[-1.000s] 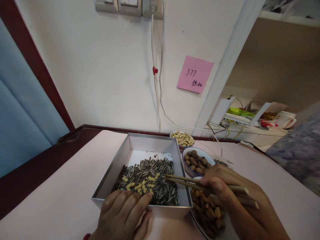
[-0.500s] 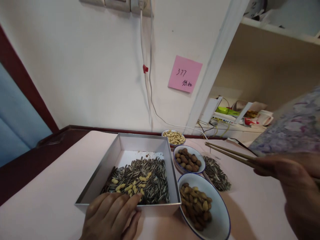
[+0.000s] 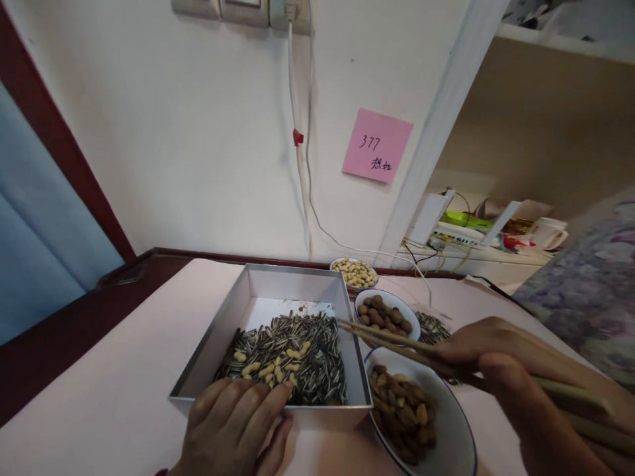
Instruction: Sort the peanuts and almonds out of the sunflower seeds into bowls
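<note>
My left hand (image 3: 235, 423) grips the near wall of a white box (image 3: 330, 415), its fingers over the rim and the thumb outside. Inside the box, striped sunflower seeds (image 3: 317, 360) lie with several peanuts (image 3: 294, 354) on top. In my right hand (image 3: 501, 370) is a pair of chopsticks (image 3: 397, 338), their tips over the box's right wall with nothing between them. Beneath the chopsticks are a bowl of round brown nuts (image 3: 384, 316) and a larger bowl (image 3: 454, 423) of brown almond-like nuts (image 3: 404, 413).
A bowl of peanuts (image 3: 354, 272) stands at the back against the wall. More sunflower seeds (image 3: 434, 328) lie right of the bowls, partly hidden by my right hand. A white cable (image 3: 367, 251) hangs down to the table. Shelves with a white mug (image 3: 546, 233) are at right, beside floral cloth (image 3: 590, 277).
My right hand has brought the chopsticks left, from beyond the bowls to the box's right wall. My left hand stays on the box. The view has shifted slightly left.
</note>
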A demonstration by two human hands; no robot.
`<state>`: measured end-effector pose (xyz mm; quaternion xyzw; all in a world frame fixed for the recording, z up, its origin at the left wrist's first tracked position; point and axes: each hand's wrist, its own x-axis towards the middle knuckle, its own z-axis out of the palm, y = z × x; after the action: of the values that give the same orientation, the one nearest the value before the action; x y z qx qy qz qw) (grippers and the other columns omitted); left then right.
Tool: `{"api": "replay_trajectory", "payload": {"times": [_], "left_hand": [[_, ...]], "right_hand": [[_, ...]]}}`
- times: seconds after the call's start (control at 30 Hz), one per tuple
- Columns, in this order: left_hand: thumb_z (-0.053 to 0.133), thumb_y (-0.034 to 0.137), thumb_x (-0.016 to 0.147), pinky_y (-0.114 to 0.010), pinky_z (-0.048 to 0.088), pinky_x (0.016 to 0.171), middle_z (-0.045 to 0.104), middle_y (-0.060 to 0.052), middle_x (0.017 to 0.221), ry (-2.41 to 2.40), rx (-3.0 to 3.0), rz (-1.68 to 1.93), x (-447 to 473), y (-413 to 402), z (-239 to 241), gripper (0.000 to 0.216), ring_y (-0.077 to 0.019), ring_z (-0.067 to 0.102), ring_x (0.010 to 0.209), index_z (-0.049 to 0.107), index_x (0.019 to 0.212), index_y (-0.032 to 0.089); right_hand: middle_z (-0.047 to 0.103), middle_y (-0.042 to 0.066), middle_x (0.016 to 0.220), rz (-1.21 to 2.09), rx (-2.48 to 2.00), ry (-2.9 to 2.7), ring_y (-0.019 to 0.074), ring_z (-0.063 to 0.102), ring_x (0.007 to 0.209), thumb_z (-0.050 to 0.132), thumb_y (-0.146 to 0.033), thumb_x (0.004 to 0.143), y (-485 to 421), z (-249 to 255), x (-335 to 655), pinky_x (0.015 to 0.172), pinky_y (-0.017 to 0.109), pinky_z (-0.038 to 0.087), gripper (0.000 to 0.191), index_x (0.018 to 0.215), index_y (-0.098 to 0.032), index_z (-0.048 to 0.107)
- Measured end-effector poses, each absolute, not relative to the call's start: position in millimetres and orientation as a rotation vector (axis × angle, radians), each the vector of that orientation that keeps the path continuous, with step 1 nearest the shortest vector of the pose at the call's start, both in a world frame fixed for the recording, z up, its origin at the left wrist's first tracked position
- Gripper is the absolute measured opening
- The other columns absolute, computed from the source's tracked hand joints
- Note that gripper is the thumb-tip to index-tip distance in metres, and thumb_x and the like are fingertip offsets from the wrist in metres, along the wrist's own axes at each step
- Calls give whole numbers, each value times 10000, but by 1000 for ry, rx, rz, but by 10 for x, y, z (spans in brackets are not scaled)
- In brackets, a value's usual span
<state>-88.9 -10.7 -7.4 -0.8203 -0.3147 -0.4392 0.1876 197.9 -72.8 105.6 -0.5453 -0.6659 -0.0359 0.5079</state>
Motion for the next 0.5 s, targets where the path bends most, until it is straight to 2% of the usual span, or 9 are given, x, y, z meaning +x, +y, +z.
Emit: {"api": "replay_trajectory", "payload": {"times": [0.13, 0.3, 0.5], "left_hand": [[562, 212, 913, -358, 399, 840, 696, 1, 810, -899, -2277, -1241, -880, -109, -93, 170, -172, 588, 807, 695, 1019, 203], [564, 218, 916, -350, 394, 836, 698, 4, 810, -905, -2303, -1250, -866, -119, -71, 163, -165, 580, 799, 690, 1017, 202], [572, 191, 905, -359, 393, 845, 701, 6, 823, -918, -2309, -1238, -870, -126, -47, 169, -166, 586, 808, 691, 1026, 197]], "right_hand": [[717, -13, 828, -44, -1272, -1840, 162, 717, 719, 492, -277, 994, -686, 1096, 1854, 498, 178, 537, 227, 871, -302, 682], [604, -15, 685, 263, -1263, -1966, 113, 625, 601, 439, -258, 1032, -642, 1042, 1757, 536, 189, 490, 306, 763, -226, 582], [579, 16, 775, 362, -1288, -1952, 135, 610, 700, 398, -280, 1051, -532, 910, 1603, 581, 222, 474, 294, 808, -217, 551]]}}
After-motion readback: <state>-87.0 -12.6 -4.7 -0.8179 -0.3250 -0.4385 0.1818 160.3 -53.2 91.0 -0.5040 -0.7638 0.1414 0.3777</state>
